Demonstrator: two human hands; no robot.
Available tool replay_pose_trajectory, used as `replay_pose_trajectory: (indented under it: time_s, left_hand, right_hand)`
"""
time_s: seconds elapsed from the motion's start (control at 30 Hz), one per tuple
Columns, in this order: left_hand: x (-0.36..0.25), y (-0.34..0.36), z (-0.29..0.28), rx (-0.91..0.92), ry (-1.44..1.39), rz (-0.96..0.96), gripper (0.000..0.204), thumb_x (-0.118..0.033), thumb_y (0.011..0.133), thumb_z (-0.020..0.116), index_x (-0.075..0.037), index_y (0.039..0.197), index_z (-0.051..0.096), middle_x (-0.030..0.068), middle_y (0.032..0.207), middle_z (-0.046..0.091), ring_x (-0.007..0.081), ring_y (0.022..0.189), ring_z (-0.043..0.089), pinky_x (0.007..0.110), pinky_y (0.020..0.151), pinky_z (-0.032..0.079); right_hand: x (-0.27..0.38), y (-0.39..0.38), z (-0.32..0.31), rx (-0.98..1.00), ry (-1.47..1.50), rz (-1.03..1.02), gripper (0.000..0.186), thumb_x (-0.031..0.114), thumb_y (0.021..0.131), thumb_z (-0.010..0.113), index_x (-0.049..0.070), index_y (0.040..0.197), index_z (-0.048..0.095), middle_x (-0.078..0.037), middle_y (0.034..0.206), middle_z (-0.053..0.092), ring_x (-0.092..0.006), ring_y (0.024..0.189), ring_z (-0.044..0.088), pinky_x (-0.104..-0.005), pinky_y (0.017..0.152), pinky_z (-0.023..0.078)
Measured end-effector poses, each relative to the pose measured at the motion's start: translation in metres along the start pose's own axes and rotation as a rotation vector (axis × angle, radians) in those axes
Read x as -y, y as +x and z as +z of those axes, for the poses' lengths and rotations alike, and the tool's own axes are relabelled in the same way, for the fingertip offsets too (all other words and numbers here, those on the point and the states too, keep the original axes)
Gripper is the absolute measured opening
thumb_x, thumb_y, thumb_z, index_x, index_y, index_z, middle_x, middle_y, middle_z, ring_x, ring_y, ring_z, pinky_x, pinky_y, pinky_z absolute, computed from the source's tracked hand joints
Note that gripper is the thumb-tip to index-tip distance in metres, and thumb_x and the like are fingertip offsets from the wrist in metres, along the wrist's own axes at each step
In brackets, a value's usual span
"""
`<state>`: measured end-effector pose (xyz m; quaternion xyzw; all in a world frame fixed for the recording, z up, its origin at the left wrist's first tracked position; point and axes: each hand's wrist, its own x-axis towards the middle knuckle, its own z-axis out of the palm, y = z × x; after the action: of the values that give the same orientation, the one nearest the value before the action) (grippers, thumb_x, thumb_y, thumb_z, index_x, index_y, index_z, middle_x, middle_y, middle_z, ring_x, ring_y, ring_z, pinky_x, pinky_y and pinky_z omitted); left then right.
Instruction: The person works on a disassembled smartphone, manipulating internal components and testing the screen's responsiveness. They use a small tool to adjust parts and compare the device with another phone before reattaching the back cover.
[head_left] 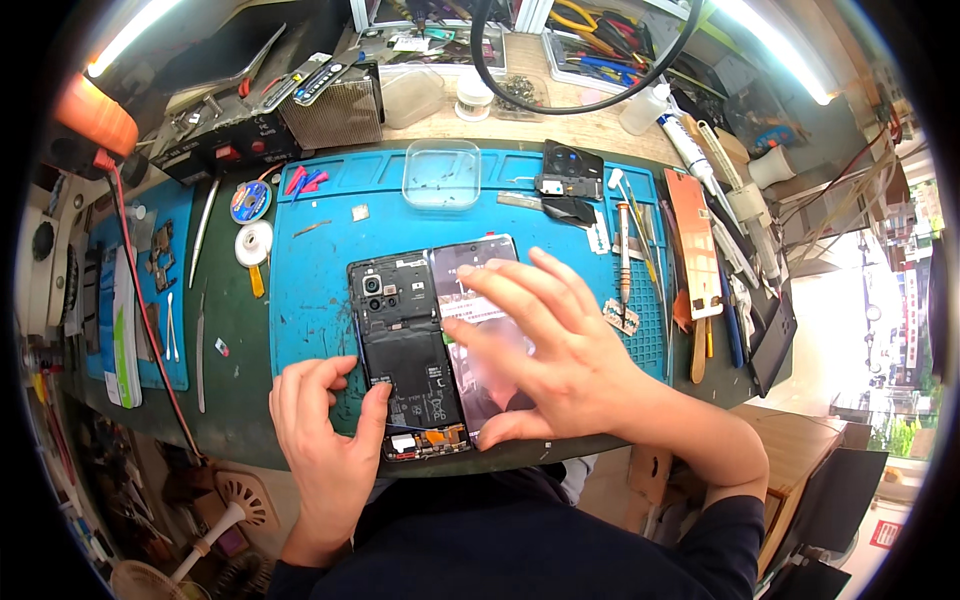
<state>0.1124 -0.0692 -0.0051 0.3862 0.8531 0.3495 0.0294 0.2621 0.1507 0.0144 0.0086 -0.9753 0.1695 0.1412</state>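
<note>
Dark counter [235,345], blue mat [310,255], left hand [330,425] half-open at opened phone [405,350], right hand [565,365] spread over lit screen [492,252], lamp [778,50] far right

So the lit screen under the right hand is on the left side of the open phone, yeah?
No: in the head view, the lit screen under the right hand is on the right side of the open phone, not the left.

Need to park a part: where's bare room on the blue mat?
Best patch: blue mat left of the opened phone, above the left hand, below the thin brown strip. Tight: between the right hand and the screwdriver. Crowded: right edge, with screwdriver, blade and thin tools; top, with clear box.
</note>
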Motion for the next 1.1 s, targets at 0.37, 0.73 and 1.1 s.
replay_pose_trajectory:
  time_s: [0.37,0.73,1.1]
  left_hand:
    - [0.002,0.000,0.001,-0.006,-0.002,0.020,0.037,-0.009,0.081,0.086,-0.004,0.111,0.067,0.0074,0.100,0.061,0.0253,0.092,0.057,0.040,0.089,0.045]
    - [0.002,-0.001,0.001,-0.004,-0.007,0.018,0.037,-0.008,0.081,0.086,-0.004,0.112,0.067,0.0075,0.101,0.060,0.0252,0.092,0.057,0.040,0.088,0.045]
    - [0.002,-0.001,0.001,-0.005,-0.004,0.022,0.037,-0.010,0.082,0.086,-0.005,0.113,0.067,0.0073,0.100,0.059,0.0245,0.091,0.056,0.039,0.085,0.045]
  right_hand:
    - [-0.011,-0.026,-0.012,-0.044,-0.070,0.061,0.084,0.077,0.086,0.065,0.007,0.134,0.069,-0.021,0.155,0.051,-0.0405,0.139,0.051,-0.0611,0.119,0.036]
    - [-0.020,-0.027,-0.009,-0.047,-0.153,0.088,0.085,0.078,0.090,0.060,0.006,0.135,0.068,-0.021,0.151,0.053,-0.0401,0.135,0.053,-0.0603,0.117,0.038]
    - [-0.024,-0.030,-0.013,-0.154,-0.168,0.083,0.084,0.079,0.090,0.059,0.006,0.130,0.071,-0.019,0.146,0.058,-0.0388,0.131,0.057,-0.0597,0.114,0.042]
